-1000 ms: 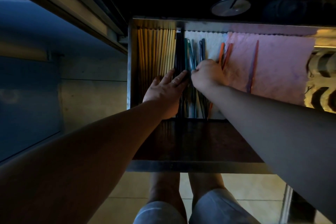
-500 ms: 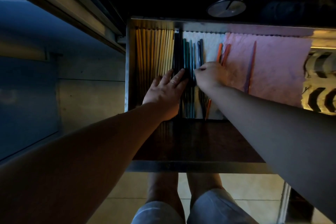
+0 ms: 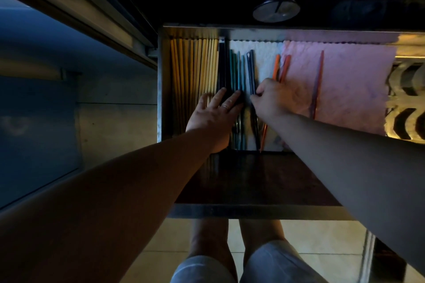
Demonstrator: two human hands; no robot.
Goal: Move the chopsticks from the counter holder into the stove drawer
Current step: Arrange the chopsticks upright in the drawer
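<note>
Head view: drawer (image 3: 253, 212) is standing pulled out, camera looking straight down into it. Chopsticks are lying lengthwise inside the drawer, grouped by colour. Yellow chopsticks (image 3: 193, 71) are running along the drawer's left wall. Black chopsticks (image 3: 222, 64) are lying just right of them, then teal chopsticks (image 3: 236, 71), dark blue chopsticks (image 3: 250, 69) and orange chopsticks (image 3: 277, 66). Purple chopsticks (image 3: 318, 80) are lying apart toward the drawer's right side.

White cloth (image 3: 264, 57) is lining the drawer's middle. Pink cloth (image 3: 349, 76) is covering its right part, with the purple pair lying on it.

Left hand (image 3: 216, 117) is lying flat at the drawer's middle, fingers straight, pressing on the black and teal sticks and gripping nothing. Ring (image 3: 225, 106) is showing on one finger. Right hand (image 3: 276, 99) is sitting just right of it with fingers curled, fingertips pinching the dark blue chopsticks near mid-length. A small gap is separating the hands.

Round knob (image 3: 276, 10) is showing beyond the drawer's back edge, tiled floor (image 3: 322, 241) beyond its front edge.
</note>
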